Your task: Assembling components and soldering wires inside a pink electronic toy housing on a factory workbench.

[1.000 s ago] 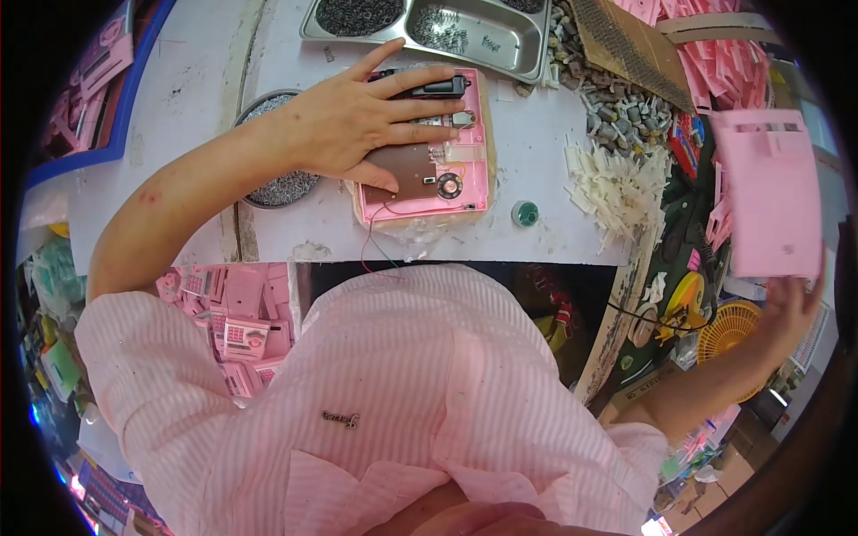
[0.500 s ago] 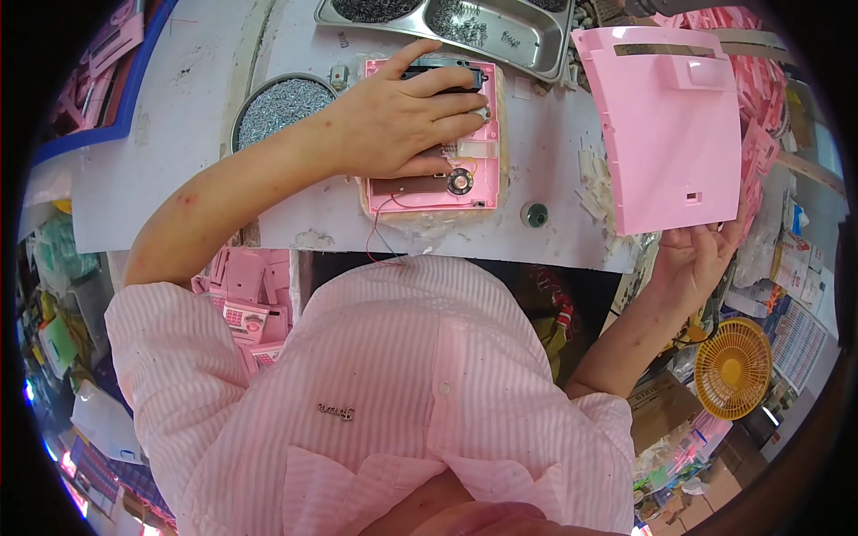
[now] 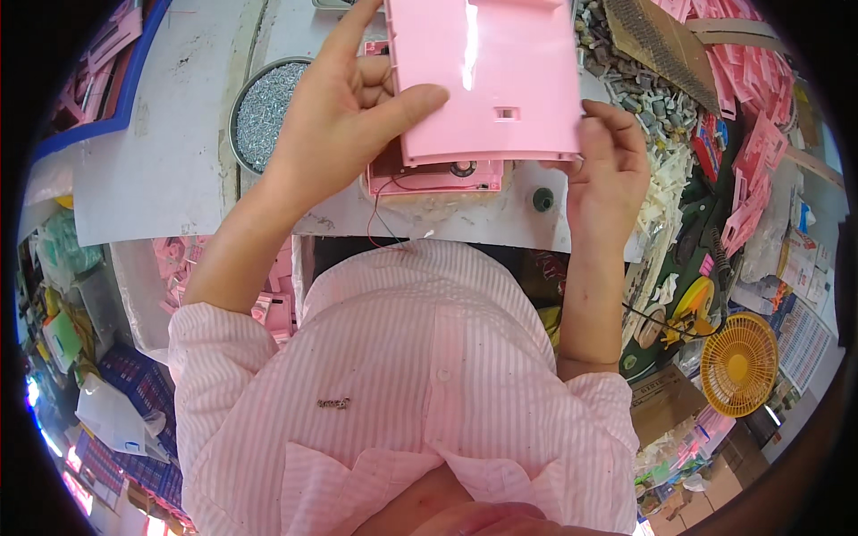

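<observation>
Between my hands a curved pink plastic panel (image 3: pixel 487 76) is held up above the table, with a small slot near its lower edge. My left hand (image 3: pixel 344 112) grips its left side, thumb on the face and fingers behind. At the lower right corner, my right hand (image 3: pixel 608 156) pinches the panel's edge. Under the panel lies a pink plastic housing (image 3: pixel 433 183), mostly covered by it. A brown part and a small round black part show in the housing, and thin red and dark wires (image 3: pixel 375 210) hang from it toward my shirt.
A round tray of small screws (image 3: pixel 266 114) stands left of the housing. A small dark green round object (image 3: pixel 542 198) sits to the right. Further right are heaped small metal parts (image 3: pixel 617 67), white plastic bits (image 3: pixel 666 170) and pink plastic parts (image 3: pixel 760 152). A yellow fan (image 3: pixel 739 364) stands at lower right.
The pink panel has moved left from the right side to over the housing. My left hand has left the housing and taken hold of the panel's left side; my right hand moved with it.
</observation>
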The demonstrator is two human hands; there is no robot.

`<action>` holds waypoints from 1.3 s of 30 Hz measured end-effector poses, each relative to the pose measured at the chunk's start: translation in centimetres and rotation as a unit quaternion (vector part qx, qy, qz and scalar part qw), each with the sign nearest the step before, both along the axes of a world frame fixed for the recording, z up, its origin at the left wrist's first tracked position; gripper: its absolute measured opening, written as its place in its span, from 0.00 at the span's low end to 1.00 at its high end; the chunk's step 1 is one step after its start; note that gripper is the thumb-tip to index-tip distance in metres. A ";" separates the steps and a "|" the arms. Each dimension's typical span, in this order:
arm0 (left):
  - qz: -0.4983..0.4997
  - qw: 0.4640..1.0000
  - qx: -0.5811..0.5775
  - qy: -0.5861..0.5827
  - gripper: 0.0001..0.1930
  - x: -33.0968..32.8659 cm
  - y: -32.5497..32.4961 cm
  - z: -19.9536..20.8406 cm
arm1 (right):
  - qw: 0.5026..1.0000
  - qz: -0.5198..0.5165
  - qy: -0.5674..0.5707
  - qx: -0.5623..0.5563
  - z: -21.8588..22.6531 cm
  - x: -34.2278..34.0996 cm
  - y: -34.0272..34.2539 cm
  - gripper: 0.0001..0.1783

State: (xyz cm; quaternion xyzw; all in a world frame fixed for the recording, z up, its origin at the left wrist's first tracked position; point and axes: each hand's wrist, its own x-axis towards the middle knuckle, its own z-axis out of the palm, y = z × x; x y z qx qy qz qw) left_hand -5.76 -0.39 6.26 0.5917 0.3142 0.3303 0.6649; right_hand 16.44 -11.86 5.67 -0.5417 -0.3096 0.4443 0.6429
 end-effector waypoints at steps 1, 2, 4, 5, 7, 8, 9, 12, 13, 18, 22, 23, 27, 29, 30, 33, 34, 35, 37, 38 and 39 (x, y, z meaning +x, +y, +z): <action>0.008 0.999 0.035 0.029 0.39 -0.6 0.0 -0.5 | 0.996 0.002 -0.078 -0.039 -0.5 0.0 -0.4 0.26; 0.028 0.991 0.104 0.079 0.41 -1.2 -0.2 -1.5 | 0.993 0.023 -0.113 -0.030 -0.9 -1.0 -0.9 0.23; 0.018 0.975 0.164 0.147 0.42 -2.0 -0.9 -2.5 | 0.978 0.042 -0.200 -0.052 -2.4 -1.6 -2.3 0.22; 0.012 0.965 0.192 0.180 0.42 -2.2 -1.2 -2.7 | 0.967 0.049 -0.243 -0.063 -3.0 -1.7 -2.7 0.23; 0.004 0.944 0.234 0.233 0.40 -2.1 -1.1 -3.1 | 0.927 0.066 -0.356 -0.097 -3.0 -1.8 -2.4 0.23; 0.001 0.943 0.232 0.237 0.40 -2.0 -1.0 -3.3 | 0.902 0.073 -0.411 -0.112 -2.9 -1.8 -1.9 0.23; -0.001 0.943 0.231 0.241 0.39 -1.9 -1.1 -3.5 | 0.891 0.083 -0.431 -0.117 -2.8 -1.6 -1.5 0.23; 0.039 0.969 0.165 0.182 0.39 -2.4 -1.7 -4.7 | 0.866 0.113 -0.476 -0.109 -3.2 -0.9 -0.2 0.21; 0.056 0.972 0.149 0.171 0.38 -2.5 -2.3 -4.9 | 0.864 0.122 -0.481 -0.092 -3.4 -0.7 0.0 0.21; 0.140 0.974 0.105 0.145 0.31 -3.1 -4.2 -5.7 | 0.870 0.149 -0.467 -0.042 -4.0 -1.3 0.2 0.22; 0.151 0.980 0.081 0.099 0.28 -3.0 -4.4 -6.1 | 0.875 0.159 -0.457 -0.026 -3.9 -1.3 0.2 0.22; 0.149 0.981 0.076 0.102 0.29 -3.0 -4.3 -6.0 | 0.864 0.154 -0.480 0.003 -4.1 -1.2 0.1 0.22; 0.156 0.984 0.050 0.070 0.30 -3.5 -4.2 -6.5 | 0.859 0.160 -0.487 0.018 -4.3 -1.3 0.3 0.21; 0.172 0.976 0.079 0.108 0.27 -3.2 -4.5 -6.0 | 0.862 0.149 -0.480 0.055 -4.9 -1.4 0.6 0.21; 0.181 0.971 0.093 0.127 0.26 -3.2 -4.7 -5.8 | 0.848 0.154 -0.502 0.070 -4.9 -1.4 0.8 0.21; 0.181 0.915 0.203 0.298 0.20 -4.2 -6.2 -5.1 | 0.797 0.181 -0.574 0.060 -4.1 -1.9 1.4 0.22; 0.181 0.930 0.165 0.272 0.19 -4.4 -6.1 -5.4 | 0.770 0.198 -0.606 0.019 -2.9 -2.2 1.5 0.22; 0.186 0.942 0.128 0.247 0.18 -4.5 -6.0 -5.9 | 0.740 0.217 -0.636 -0.018 -2.0 -2.5 1.6 0.22; 0.182 0.950 0.105 0.231 0.17 -4.8 -5.9 -6.3 | 0.711 0.238 -0.660 -0.042 -1.6 -2.4 1.6 0.21; 0.173 0.947 0.123 0.241 0.18 -4.8 -5.5 -6.2 | 0.697 0.245 -0.672 -0.051 -1.4 -2.2 1.8 0.20; 0.164 0.943 0.140 0.251 0.19 -4.9 -5.3 -6.0 | 0.707 0.254 -0.659 -0.045 -1.2 -2.1 2.1 0.19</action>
